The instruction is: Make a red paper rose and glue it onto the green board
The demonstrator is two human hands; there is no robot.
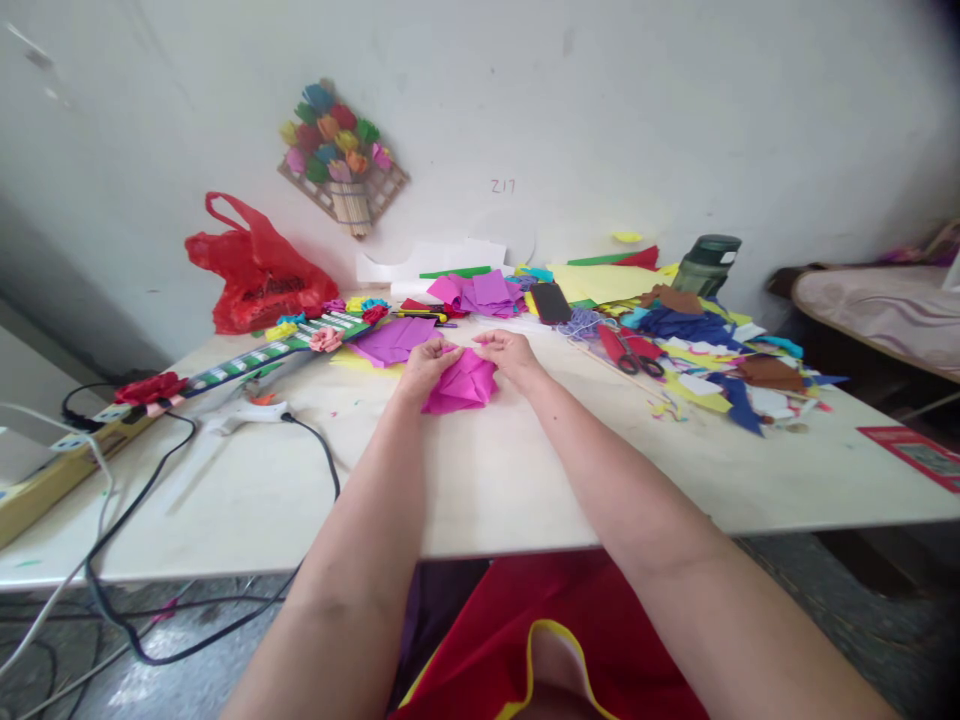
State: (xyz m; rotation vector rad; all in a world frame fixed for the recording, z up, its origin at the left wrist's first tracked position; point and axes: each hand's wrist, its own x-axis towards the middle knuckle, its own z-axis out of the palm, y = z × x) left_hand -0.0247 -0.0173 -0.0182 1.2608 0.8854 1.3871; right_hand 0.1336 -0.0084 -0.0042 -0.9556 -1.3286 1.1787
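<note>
Between my two hands is a creased piece of magenta crepe paper [463, 384], held just above the tabletop [495, 480]. My left hand [429, 368] pinches its left upper edge, fingers closed. Thumb and fingers of my right hand [511, 358] grip the right upper edge. Behind my left hand lies a flat purple paper sheet [394, 340] over a yellow one. Farther back sits a stack of purple and pink paper pieces [487, 292].
At left are a glue gun [251, 412] with a black cord, a power strip [90, 450], a flower-trimmed green strip [259, 355] and a red plastic bag [262, 280]. At right, scissors [637, 362], a phone [551, 303], paper scraps [720, 365] and a green bottle [706, 268].
</note>
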